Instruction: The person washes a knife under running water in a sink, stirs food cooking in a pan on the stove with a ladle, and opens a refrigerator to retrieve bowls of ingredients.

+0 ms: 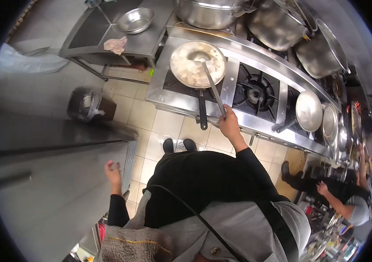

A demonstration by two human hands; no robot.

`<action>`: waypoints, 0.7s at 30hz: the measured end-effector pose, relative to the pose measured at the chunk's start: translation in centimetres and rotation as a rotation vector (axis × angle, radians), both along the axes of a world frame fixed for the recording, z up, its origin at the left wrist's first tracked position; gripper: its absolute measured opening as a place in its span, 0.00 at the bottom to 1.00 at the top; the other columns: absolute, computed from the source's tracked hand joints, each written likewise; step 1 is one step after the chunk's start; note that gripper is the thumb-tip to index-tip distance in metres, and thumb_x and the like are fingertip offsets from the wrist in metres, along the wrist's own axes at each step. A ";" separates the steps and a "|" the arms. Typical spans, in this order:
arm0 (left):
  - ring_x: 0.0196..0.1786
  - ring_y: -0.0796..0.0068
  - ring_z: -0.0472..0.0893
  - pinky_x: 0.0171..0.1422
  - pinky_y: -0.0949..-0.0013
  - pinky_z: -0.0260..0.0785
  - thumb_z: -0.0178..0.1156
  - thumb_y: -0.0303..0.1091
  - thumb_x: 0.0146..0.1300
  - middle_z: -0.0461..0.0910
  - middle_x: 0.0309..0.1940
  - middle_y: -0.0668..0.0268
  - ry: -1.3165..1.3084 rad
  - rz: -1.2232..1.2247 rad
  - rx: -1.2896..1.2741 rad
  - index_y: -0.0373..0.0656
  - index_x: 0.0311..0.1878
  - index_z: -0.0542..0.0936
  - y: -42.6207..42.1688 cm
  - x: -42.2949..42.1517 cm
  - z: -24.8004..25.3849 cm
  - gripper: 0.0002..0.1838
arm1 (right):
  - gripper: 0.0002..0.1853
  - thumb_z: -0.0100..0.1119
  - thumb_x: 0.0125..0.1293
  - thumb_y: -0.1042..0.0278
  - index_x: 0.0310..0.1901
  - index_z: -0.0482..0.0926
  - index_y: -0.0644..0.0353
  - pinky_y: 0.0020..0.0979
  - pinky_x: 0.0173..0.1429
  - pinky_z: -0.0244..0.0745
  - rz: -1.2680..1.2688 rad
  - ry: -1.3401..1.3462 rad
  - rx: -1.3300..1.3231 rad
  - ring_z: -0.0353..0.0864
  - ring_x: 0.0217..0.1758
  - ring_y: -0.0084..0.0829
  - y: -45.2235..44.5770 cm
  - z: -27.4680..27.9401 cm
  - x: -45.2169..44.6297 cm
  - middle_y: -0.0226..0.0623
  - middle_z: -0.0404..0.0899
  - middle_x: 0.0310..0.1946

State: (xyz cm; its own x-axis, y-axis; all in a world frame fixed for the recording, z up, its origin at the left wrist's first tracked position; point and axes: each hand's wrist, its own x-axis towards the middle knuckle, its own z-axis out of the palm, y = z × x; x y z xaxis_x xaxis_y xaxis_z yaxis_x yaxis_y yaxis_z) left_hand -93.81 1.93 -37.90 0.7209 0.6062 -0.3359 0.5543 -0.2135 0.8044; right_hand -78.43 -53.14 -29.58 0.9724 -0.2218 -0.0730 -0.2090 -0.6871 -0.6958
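My right hand (231,124) is closed around the handle of a long metal ladle (212,85). The ladle's bowl rests in a frying pan (202,105) of pale, creamy liquid (186,63), which has some browner patches. This pan sits on the left burner of the stove, its black handle pointing toward me. Off to the left, near a steel cabinet (63,192), my left hand (113,171) hangs with nothing in it, fingers loosely bent and apart.
Right of the pan is a bare burner (256,92), then another pan (309,111). Large pots (277,24) stand behind. A steel table (89,32) holds a metal bowl (135,21) and a pink cloth (115,45). A bin (85,105) stands left; another person (347,201) works at right.
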 end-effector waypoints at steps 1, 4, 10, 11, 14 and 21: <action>0.41 0.74 0.79 0.41 0.70 0.71 0.64 0.26 0.60 0.74 0.49 0.65 0.010 -0.010 -0.179 0.45 0.55 0.72 -1.3 -0.5 -1.3 0.20 | 0.27 0.59 0.62 0.73 0.63 0.66 0.64 0.47 0.57 0.74 -0.032 0.040 0.051 0.79 0.52 0.60 0.7 1.3 -0.7 0.64 0.78 0.48; 0.37 0.75 0.79 0.36 0.71 0.70 0.64 0.28 0.60 0.74 0.48 0.65 0.190 -0.233 -0.390 0.45 0.56 0.73 -3.5 -1.0 -4.8 0.20 | 0.22 0.57 0.68 0.67 0.62 0.69 0.61 0.43 0.45 0.75 -0.122 0.070 0.065 0.82 0.39 0.50 1.8 4.1 -2.9 0.55 0.81 0.34; 0.34 0.77 0.79 0.35 0.74 0.70 0.63 0.31 0.60 0.80 0.36 0.67 0.247 -0.386 -0.424 0.40 0.49 0.80 -4.0 2.2 -7.2 0.14 | 0.21 0.58 0.70 0.61 0.60 0.74 0.62 0.35 0.39 0.75 -0.120 -0.030 0.044 0.78 0.28 0.36 3.1 8.2 -8.0 0.48 0.79 0.26; 0.34 0.78 0.79 0.36 0.76 0.71 0.64 0.33 0.62 0.81 0.32 0.69 0.146 -0.312 -0.612 0.39 0.46 0.82 -3.8 3.0 -10.9 0.11 | 0.20 0.59 0.70 0.61 0.60 0.75 0.61 0.34 0.39 0.74 -0.166 0.126 0.048 0.76 0.28 0.33 4.1 9.9 -8.6 0.46 0.78 0.25; 0.39 0.78 0.81 0.41 0.76 0.72 0.60 0.37 0.68 0.83 0.37 0.68 0.129 -0.447 -0.693 0.39 0.48 0.82 -9.9 10.2 -5.3 0.12 | 0.21 0.60 0.70 0.62 0.60 0.75 0.61 0.33 0.39 0.74 -0.133 0.184 0.054 0.76 0.28 0.32 5.4 10.6 -10.8 0.47 0.78 0.27; 0.57 0.64 0.78 0.64 0.61 0.70 0.54 0.54 0.71 0.79 0.53 0.58 0.307 -0.822 -1.225 0.40 0.64 0.70 -27.6 20.8 2.1 0.29 | 0.21 0.63 0.66 0.65 0.59 0.76 0.63 0.38 0.48 0.78 -0.091 0.178 -0.017 0.86 0.42 0.48 3.6 9.6 -11.7 0.57 0.83 0.39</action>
State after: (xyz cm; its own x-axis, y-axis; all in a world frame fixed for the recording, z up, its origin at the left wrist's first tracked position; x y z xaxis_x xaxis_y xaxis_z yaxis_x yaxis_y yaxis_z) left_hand -73.03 -25.64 -35.80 0.5201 -0.6796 -0.5174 0.7930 0.1592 0.5880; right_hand -90.14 -49.56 -19.98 0.9202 -0.3114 -0.2372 -0.3897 -0.6713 -0.6305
